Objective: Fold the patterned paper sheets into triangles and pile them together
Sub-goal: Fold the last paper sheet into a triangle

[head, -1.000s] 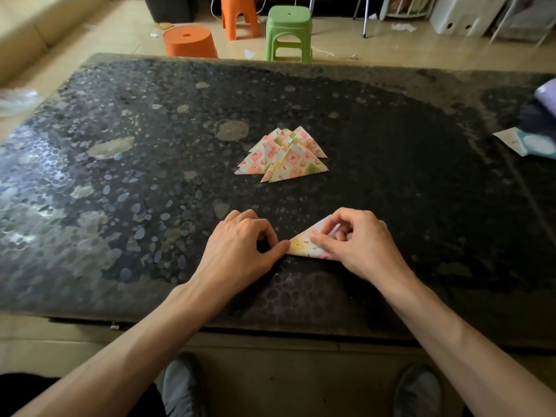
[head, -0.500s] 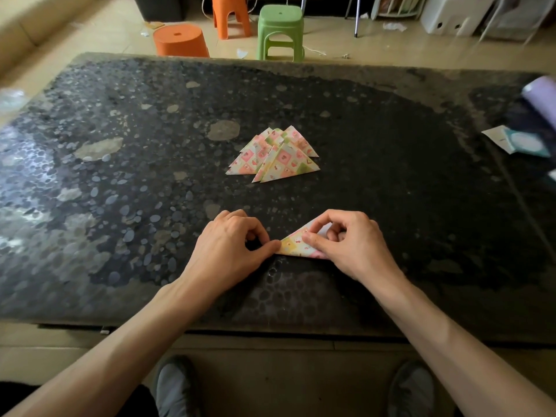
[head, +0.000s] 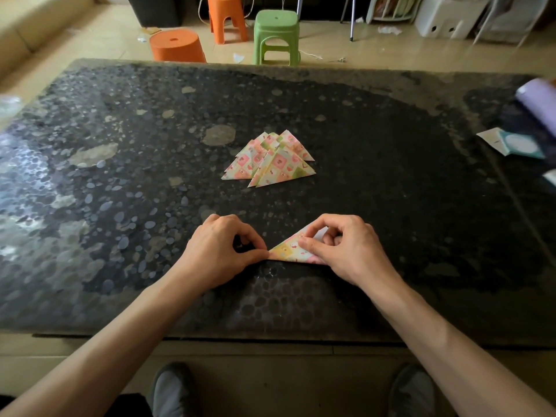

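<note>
Paper triangle (head: 285, 253) sits pinched by left hand (head: 217, 251) at its tip, right hand (head: 349, 251) at its upper edge.

triangle (head: 288, 251) corner hidden under right hand (head: 349, 251), purple roll (head: 537, 100) cropped

Folded patterned triangle (head: 290, 251) near triangle pile (head: 270, 159)

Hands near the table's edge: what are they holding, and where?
One folded paper triangle: the left hand pinches its left tip, the right hand pinches its right end.
</note>
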The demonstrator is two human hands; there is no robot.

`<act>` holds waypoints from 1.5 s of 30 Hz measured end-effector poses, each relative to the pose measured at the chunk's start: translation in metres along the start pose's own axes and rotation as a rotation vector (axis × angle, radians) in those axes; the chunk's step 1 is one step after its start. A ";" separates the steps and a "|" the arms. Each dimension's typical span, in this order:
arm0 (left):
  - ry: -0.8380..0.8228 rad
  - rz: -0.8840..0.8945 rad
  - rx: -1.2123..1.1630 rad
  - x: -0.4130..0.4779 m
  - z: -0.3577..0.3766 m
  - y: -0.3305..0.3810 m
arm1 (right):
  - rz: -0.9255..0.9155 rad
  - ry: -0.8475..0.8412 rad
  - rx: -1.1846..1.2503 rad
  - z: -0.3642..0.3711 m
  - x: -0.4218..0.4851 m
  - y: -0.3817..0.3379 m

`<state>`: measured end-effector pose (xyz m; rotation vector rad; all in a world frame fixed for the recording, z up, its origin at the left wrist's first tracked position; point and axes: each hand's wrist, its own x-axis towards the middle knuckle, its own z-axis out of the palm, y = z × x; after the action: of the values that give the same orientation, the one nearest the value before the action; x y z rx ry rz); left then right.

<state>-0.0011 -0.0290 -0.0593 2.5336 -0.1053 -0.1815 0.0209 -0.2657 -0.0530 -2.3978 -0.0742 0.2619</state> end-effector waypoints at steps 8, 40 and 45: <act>0.004 0.031 -0.090 -0.002 -0.001 0.001 | -0.007 -0.014 -0.004 -0.001 0.000 0.001; 0.026 -0.016 -0.117 -0.003 -0.018 0.002 | -0.013 -0.035 0.081 -0.004 0.000 0.001; 0.039 0.027 -0.129 -0.007 -0.011 0.008 | -0.025 -0.015 0.079 -0.001 0.001 0.003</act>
<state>-0.0065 -0.0288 -0.0448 2.4047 -0.1083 -0.1243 0.0219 -0.2687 -0.0543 -2.3153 -0.0984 0.2667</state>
